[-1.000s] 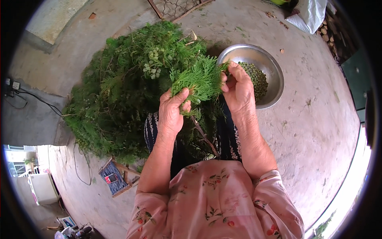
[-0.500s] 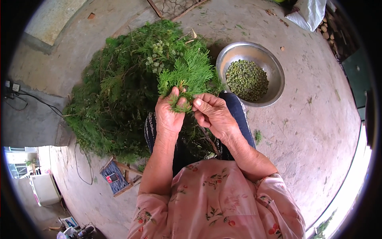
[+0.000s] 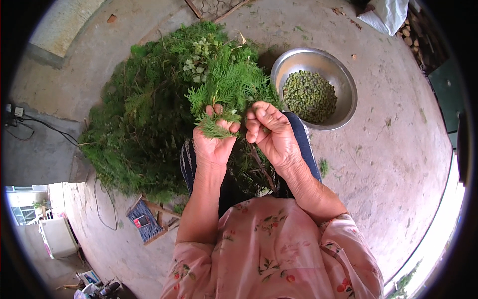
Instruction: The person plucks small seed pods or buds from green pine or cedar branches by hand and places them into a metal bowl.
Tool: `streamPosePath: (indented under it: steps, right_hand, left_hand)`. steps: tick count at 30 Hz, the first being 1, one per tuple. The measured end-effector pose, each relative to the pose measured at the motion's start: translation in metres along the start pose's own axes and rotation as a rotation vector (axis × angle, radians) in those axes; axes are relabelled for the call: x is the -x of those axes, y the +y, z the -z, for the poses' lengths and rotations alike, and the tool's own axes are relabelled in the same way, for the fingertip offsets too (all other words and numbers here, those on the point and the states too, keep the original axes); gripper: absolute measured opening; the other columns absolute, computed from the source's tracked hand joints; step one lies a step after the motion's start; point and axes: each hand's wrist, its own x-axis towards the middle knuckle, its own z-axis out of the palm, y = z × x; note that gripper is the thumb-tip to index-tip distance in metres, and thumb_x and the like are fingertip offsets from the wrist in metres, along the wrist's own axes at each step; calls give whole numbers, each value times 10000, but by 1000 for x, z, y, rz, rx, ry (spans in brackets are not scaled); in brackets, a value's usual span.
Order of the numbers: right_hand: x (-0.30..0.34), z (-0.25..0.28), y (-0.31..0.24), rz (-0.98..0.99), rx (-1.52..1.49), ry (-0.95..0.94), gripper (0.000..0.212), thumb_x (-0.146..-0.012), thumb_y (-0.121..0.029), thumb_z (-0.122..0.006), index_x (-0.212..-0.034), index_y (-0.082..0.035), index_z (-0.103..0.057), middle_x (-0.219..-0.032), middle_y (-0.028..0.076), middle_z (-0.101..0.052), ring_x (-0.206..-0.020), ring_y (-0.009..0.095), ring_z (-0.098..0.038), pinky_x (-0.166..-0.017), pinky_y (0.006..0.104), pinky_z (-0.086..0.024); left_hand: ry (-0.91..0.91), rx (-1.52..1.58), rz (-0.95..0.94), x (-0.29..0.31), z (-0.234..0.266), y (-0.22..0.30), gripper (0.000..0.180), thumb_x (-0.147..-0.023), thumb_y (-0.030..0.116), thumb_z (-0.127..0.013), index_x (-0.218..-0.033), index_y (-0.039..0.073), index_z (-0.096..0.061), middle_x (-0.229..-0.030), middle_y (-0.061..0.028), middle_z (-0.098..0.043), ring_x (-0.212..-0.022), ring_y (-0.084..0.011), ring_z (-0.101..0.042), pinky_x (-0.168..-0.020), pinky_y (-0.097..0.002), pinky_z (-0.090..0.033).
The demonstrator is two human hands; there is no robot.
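One feathery sprig is gripped in the fingers of the left hand, before one shaggy green heap; whether the right hand has anything in its curled fingers, I can't tell. One round, shiny metal basin holds many small green pieces.

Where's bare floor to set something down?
Widest: concrete floor right of the metal bowl, nearer than the white bag, barring green bits. Smaller: between the woven stool and white box. Crowded: left of the bowl, where the branch pile sprawls.
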Motion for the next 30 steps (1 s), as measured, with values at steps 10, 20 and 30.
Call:
streamPosePath:
  steps: [10, 20, 30]
  right_hand:
    - [-4, -5, -1, 30, 606, -44, 121, -825, -100, -571, -869, 12, -579, -686, 20, -529, -451, 49, -396, -375, 170, -280]
    - [-14, 8, 9, 664, 1137, 0, 67, -747, 17, -625, -804, 34, -593, -638, 42, -524, -572, 112, -516, -497, 227, -427]
    - [-3, -19, -44, 62, 13, 58, 58, -836, -64, -519, -885, -32, -523, -847, 93, -558, -533, 117, -476, -393, 200, -311]
  left_hand:
    - [-188, -88, 49, 1, 5, 3, 223, -879, 270, -456, -797, 69, -507, -537, 14, -447, -494, -123, -454, -548, -295, -372]
    - [52, -443, -39, 9, -21, -5, 208, -780, 255, -626, -790, 61, -551, -713, -30, -532, -488, -109, -431, -501, -295, -390]
    - [242, -793, -216, 25, -48, -12, 280, -862, 290, -514, -969, 31, -518, -781, -63, -533, -609, -140, -496, -575, -262, -425]
